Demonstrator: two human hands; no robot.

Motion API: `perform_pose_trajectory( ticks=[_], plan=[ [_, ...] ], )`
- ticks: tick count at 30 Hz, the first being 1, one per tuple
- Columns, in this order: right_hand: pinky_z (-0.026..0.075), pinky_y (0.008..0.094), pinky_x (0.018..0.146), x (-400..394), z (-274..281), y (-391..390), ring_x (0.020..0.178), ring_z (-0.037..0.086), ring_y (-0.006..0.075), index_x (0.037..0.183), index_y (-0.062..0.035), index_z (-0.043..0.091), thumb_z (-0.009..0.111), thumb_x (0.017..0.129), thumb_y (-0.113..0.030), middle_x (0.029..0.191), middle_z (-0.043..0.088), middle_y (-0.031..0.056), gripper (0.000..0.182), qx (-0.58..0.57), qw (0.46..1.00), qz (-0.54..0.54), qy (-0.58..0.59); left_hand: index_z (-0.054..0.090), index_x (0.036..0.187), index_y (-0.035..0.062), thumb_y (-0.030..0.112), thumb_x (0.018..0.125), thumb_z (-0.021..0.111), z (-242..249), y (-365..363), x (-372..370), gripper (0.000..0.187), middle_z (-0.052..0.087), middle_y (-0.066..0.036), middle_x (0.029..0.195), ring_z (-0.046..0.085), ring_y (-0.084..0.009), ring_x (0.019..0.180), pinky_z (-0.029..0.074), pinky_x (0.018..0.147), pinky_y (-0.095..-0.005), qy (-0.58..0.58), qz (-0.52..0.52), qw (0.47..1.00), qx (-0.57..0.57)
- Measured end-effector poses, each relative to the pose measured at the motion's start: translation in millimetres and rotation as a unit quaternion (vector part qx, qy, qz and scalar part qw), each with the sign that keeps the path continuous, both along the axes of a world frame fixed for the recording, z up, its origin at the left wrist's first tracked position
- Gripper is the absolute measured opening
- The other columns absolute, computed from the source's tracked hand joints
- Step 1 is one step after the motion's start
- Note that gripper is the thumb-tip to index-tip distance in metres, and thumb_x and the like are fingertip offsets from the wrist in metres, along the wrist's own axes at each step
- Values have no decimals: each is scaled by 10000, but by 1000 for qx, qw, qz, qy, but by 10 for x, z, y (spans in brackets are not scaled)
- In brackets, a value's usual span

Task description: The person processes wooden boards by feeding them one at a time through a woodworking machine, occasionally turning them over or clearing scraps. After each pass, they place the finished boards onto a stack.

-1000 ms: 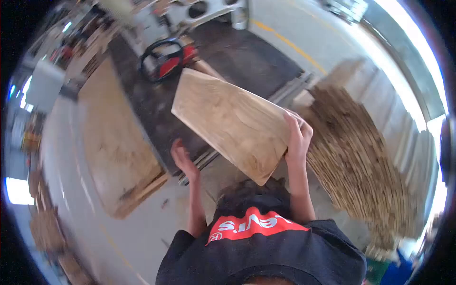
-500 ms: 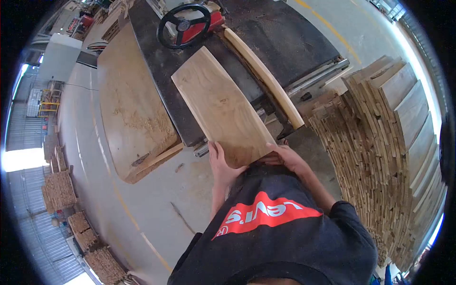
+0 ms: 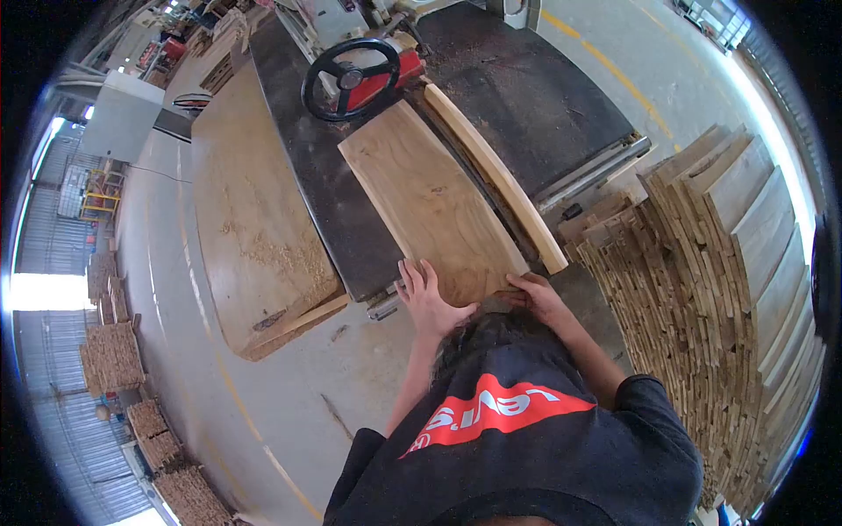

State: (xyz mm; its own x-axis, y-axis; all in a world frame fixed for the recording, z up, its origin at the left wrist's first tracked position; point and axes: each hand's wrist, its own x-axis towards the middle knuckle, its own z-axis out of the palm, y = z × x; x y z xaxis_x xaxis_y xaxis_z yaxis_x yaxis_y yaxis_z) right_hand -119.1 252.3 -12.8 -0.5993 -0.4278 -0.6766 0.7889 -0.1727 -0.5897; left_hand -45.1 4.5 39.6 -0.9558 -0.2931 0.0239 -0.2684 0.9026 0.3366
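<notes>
A broad wooden board point(image 3: 438, 202) lies flat on the dark machine table point(image 3: 329, 206), its long side next to the wooden fence strip point(image 3: 500, 167). My left hand point(image 3: 430, 302) is at the board's near left corner, fingers spread over the side edge and thumb along the near end. At the near right corner, my right hand point(image 3: 537, 298) grips the board with its fingertips on top. Some of the fingers under the board are hidden. Past the board's far end is a black handwheel point(image 3: 351, 79) on a red mount.
A tall stack of rough boards point(image 3: 675, 324) stands close on my right. To the left, a wooden side table point(image 3: 254, 228) carries wood shavings. More stacked wood point(image 3: 112, 355) sits along the far left wall. A thin offcut point(image 3: 336, 416) lies on the floor.
The view has shifted slightly. The board's far end now sits closer to the handwheel and its side nearer the fence strip. My left hand's fingers have spread wider.
</notes>
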Motion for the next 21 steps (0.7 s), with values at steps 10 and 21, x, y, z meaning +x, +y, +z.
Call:
perform_pose_trajectory(
  ticks=[10, 21],
  plan=[
    [619, 349, 764, -271, 153, -336, 856, 791, 228, 1049, -43, 743, 805, 933, -528, 971, 792, 95, 502, 121, 993, 0, -16, 440, 1545, -78, 651, 485, 956, 160, -215, -522, 1386, 313, -352, 1640, 200, -446, 1605, 235, 1230, -707, -72, -3, 997, -38],
    [444, 271, 549, -583, 3, -880, 607, 663, 116, 904, -84, 753, 654, 1001, -644, 718, 698, -24, 576, 95, 995, -27, 29, 398, 1562, -95, 612, 499, 978, 429, -464, -1043, 1402, 318, -355, 1647, 182, -419, 1622, 285, 1223, -695, -144, 21, 989, -34]
  ],
)
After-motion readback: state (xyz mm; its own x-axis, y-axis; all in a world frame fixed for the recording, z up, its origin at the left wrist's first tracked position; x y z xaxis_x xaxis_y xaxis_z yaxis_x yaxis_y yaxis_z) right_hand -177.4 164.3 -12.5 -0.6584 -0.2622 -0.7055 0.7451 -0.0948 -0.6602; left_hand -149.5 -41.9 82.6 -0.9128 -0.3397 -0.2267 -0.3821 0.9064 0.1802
